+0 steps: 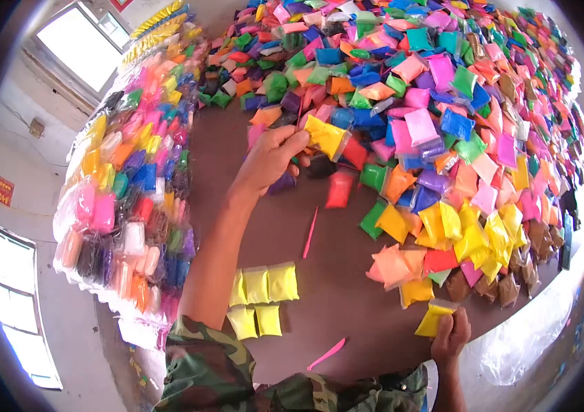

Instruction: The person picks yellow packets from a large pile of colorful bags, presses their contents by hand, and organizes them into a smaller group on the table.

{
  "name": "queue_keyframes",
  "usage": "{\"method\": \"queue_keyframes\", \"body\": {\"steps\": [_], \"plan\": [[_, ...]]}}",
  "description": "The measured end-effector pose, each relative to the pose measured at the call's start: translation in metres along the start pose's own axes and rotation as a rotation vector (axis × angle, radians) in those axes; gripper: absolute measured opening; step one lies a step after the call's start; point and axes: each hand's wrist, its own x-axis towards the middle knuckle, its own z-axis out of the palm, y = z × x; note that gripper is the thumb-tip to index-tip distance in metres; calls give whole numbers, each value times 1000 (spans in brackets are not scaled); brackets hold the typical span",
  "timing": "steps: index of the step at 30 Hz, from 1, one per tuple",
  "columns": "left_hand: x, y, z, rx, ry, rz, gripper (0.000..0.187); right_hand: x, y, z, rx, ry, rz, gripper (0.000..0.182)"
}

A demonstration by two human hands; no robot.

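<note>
My left hand (275,156) reaches over the table at the foot of the big heap. Its thumb and fingers pinch the left edge of a yellow packet (326,137), a small clear bag of soft coloured filling. Low on the right, my right hand (451,335) is closed on another yellow packet (433,318) near the table's front edge. Between my arms, several pale yellow packets (256,285) lie flat in two rows. One pink plastic tool (311,232) rests below my left hand, and a second pink tool (327,354) is close to my body.
A large heap of coloured packets (443,123) covers the back and right of the brown table (326,288). Several yellow packets (477,237) cluster at its near side. On the left stand stacked bagged packets (134,178). Clear plastic sheeting (519,347) hangs at the right edge.
</note>
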Motion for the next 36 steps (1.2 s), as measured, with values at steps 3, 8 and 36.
{"method": "queue_keyframes", "body": {"steps": [3, 8, 36], "plan": [[-25, 1, 8, -21, -35, -5, 31, 3, -11, 0, 18, -17, 25, 26], [-55, 0, 24, -25, -115, 38, 31, 2, -1, 5, 51, 29, -28, 27], [-136, 24, 200, 104, -453, 25, 23, 3, -5, 3, 413, 47, 129, 21]]}}
